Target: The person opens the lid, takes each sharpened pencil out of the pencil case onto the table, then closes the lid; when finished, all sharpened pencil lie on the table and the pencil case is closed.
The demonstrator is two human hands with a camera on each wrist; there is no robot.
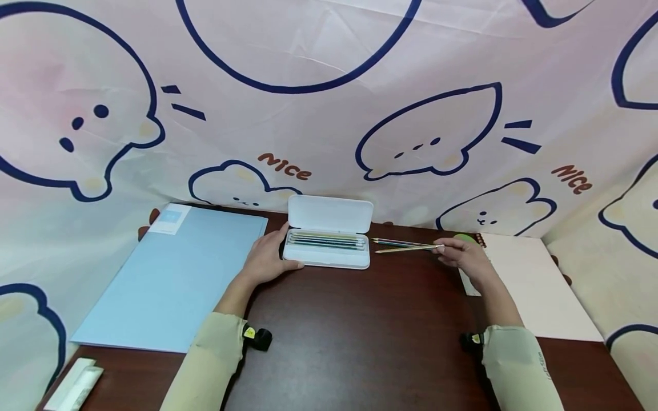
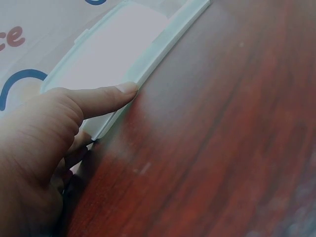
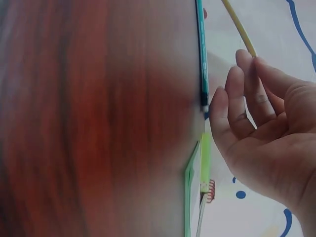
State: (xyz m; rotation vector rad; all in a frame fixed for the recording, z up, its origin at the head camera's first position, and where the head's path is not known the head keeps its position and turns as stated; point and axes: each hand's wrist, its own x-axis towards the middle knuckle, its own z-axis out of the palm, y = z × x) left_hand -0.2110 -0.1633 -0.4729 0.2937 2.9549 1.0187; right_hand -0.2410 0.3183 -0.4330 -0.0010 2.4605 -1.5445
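Observation:
A white pencil case lies open on the dark wooden table, its lid standing up behind it and several pencils in its tray. My left hand grips the case's left end, with the thumb lying along the front rim of the case. To the right of the case my right hand pinches the back end of a yellow pencil, held just above the table. Beside it a teal pencil lies on the wood. The right wrist view shows the yellow pencil running behind my fingertips and the teal pencil lying free.
A light blue folder covers the table's left side. A pale notebook lies at the right, with a green ruler at its edge. A small white object sits at the front left corner. A printed cloth hangs behind.

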